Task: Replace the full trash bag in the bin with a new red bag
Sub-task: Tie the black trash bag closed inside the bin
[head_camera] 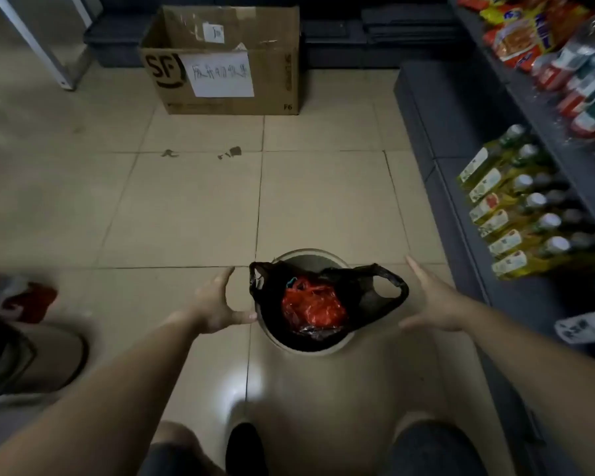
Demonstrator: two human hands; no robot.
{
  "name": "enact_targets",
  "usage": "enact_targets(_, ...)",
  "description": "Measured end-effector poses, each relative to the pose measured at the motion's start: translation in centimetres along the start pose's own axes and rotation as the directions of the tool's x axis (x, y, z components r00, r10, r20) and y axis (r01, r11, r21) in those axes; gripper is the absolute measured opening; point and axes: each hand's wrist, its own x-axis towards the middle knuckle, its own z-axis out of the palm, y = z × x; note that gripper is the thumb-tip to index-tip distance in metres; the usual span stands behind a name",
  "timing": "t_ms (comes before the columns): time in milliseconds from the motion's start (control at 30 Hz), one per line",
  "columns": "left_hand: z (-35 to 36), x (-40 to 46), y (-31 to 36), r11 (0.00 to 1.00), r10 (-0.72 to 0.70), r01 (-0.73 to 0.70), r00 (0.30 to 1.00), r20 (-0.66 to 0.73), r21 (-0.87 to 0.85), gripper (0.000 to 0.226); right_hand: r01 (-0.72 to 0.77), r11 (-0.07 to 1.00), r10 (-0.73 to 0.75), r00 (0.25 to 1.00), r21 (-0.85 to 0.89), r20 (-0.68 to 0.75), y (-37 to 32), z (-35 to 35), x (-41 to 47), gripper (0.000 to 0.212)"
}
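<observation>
A small round grey bin (pixel 308 257) stands on the tiled floor below me. A black trash bag (pixel 364 297) lines it, its two handle loops hanging over the left and right rim. Crumpled red plastic rubbish (pixel 311 309) lies inside the bag. My left hand (pixel 220 305) hovers just left of the bin, fingers spread, thumb close to the rim. My right hand (pixel 433 300) hovers just right of it, fingers apart, near the right handle loop. Neither hand holds anything.
An open cardboard box (pixel 227 63) with a paper note stands on the floor ahead. Dark shelves (pixel 461 139) with oil bottles (pixel 509 214) and snack packs run along the right. A shoe (pixel 31 359) and something red (pixel 31 300) lie at the left.
</observation>
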Motion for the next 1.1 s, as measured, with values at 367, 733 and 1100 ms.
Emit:
enact_targets(367, 6.4, 9.6, -1.9, 0.910, 0.311, -0.307, 0.950, -0.034, -0.278, 0.152, 0.394, 0.840, -0.405, 0.913, 0.374, -0.053, 1.0, 6.7, 9.6, 0.141)
enact_targets(733, 8.7, 9.6, 2.2, 0.868, 0.368, -0.406, 0.912, -0.179, -0.284, 0.015, 0.498, 0.812, -0.347, 0.831, 0.304, -0.434, -3.7, 11.3, 11.5, 0.039)
enact_targets(1100, 11.2, 9.0, 4.2, 0.771, 0.140, -0.290, 0.946, -0.294, -0.567, 0.028, 0.323, 0.619, 0.086, 0.878, 0.716, -0.471, -3.7, 12.6, 13.7, 0.015)
